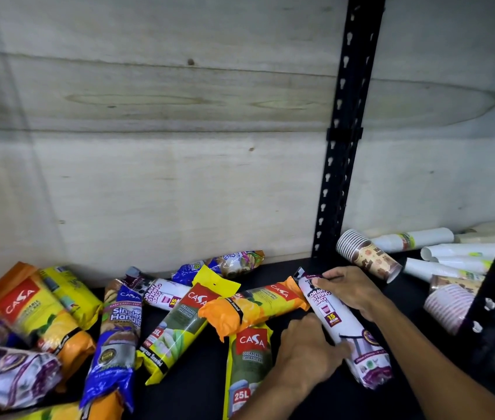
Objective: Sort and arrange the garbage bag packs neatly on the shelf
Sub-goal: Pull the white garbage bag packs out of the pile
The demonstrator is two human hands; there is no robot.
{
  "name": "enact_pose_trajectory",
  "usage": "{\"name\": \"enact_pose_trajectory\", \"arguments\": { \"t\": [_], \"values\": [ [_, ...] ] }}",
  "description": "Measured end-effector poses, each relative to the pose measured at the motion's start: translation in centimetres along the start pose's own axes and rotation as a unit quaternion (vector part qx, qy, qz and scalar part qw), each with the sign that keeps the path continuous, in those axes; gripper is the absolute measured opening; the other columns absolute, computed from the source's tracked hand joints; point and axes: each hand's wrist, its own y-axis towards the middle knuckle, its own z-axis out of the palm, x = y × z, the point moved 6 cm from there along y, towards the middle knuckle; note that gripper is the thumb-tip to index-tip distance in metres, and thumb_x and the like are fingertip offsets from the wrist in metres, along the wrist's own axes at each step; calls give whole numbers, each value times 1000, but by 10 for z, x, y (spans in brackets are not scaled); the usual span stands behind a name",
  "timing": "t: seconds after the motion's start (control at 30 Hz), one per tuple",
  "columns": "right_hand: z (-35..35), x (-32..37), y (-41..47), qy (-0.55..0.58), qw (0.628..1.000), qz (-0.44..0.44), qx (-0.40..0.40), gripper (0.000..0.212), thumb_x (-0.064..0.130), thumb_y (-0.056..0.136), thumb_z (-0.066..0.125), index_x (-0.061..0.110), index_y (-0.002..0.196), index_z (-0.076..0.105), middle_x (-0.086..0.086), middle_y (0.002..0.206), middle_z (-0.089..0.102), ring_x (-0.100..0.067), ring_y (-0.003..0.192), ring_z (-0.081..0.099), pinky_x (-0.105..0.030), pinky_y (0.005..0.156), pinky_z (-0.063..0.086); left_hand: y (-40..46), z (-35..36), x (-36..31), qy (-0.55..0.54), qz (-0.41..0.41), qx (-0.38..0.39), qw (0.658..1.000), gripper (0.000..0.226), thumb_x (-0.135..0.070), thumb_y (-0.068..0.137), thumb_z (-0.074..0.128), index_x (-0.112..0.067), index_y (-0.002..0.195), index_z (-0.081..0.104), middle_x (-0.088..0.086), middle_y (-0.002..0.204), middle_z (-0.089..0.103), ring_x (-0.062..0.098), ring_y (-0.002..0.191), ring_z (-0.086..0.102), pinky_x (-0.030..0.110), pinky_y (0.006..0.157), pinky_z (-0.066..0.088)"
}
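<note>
- Hands at work on a black shelf [197, 386] backed by pale plywood: both grip one white-and-purple plastic garbage bag pack marked "Draw String Bag" [335, 321], which lies slanted on the shelf's right side, top end toward the back.
- The right hand [350, 287] curls over the pack's upper end, fingers closed on it near the black header strip.
- The left hand [308, 348] wraps the pack's lower half from the left, thumb across its white face.
- The pack is a soft tube, glossy, with purple lettering, a red "15" panel and a darker purple print at its lower end.
- Just left of it lies an orange-and-yellow "Casa" degradable garbage bag pack [249, 307], its end touching the held pack.
- Below that, a green-and-yellow "Casa" pack marked "25L" [247, 365] points toward the shelf front, beside the left hand.
- A second white draw-string pack [166, 294] lies further left, partly under a long yellow-green "Casa" pack [176, 325].
- A blue-and-purple "Singlet Handle" pack [117, 338] and more orange and yellow packs [38, 313] lie jumbled at the left, overlapping at mixed angles.
- A black slotted metal upright [343, 140] divides the shelf; past it, sleeves of brown patterned paper cups [367, 254] and white cups [452, 251] lie on their sides.
</note>
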Motion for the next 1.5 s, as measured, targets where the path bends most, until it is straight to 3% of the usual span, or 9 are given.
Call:
{"name": "enact_pose_trajectory", "arguments": {
  "t": [0.27,0.37,0.6,0.7,0.87,1.07,1.33,1.43,1.5],
  "values": [
    [-5,9,-1,-75,997,-24,-27,48,39,80,80,13,118,66,-4,106,72,-18,93,70,-42,90,57,-1,-16,-1,24,7,-17,1000,53,-49,76,73,-23,120,59,-3,109,70,18,107,62,34,93,50],
    [-3,27,-7,-109,992,-61,-33,45,40,83,77,18,121,66,-2,110,69,-15,95,66,-35,89,55,-2,-42,-3,64,19,-65,996,47,-50,78,69,-25,118,60,-4,104,73,17,105,63,31,88,50],
    [34,58,-23,-170,964,-153,132,58,64,72,76,36,122,65,12,122,64,-6,116,58,-34,104,46,-5,-107,7,216,64,-169,959,48,-53,83,61,-25,121,61,-1,115,67,23,116,53,37,89,50],
    [44,59,-24,-240,937,-149,204,80,77,54,78,48,126,59,19,134,56,-7,124,53,-36,108,43,-4,-122,17,282,49,-162,944,53,-54,82,60,-22,124,61,3,129,58,27,124,43,39,97,43],
    [56,62,-22,-274,912,-122,280,83,55,55,91,55,128,52,10,135,56,-9,119,56,-39,106,47,3,-129,37,309,3,-109,945,61,-65,77,59,-28,126,59,1,132,57,26,124,44,43,103,38],
    [63,56,-11,-381,882,-126,248,79,74,39,83,79,108,44,4,135,45,-22,121,46,-48,105,42,4,-131,41,308,1,-86,947,67,-68,77,59,-28,130,57,1,127,61,24,124,44,40,99,40],
    [56,76,-17,-347,895,-202,194,79,72,51,77,73,121,42,8,130,44,-23,126,33,-49,110,31,-8,-142,42,213,17,-128,968,64,-59,74,70,-21,126,61,3,127,62,23,120,51,39,96,46],
    [57,99,-25,-256,913,-240,210,79,43,65,89,57,131,48,17,141,33,-17,134,34,-40,115,34,-18,-153,46,145,13,-153,977,68,-56,72,74,-23,129,58,2,131,59,21,120,55,36,97,47],
    [61,115,-34,-222,918,-248,217,80,21,72,88,41,139,47,9,144,26,-13,132,36,-23,110,35,-27,-164,47,107,16,-168,980,65,-53,71,76,-26,127,60,0,131,59,18,118,56,34,96,48]
  ]
}}
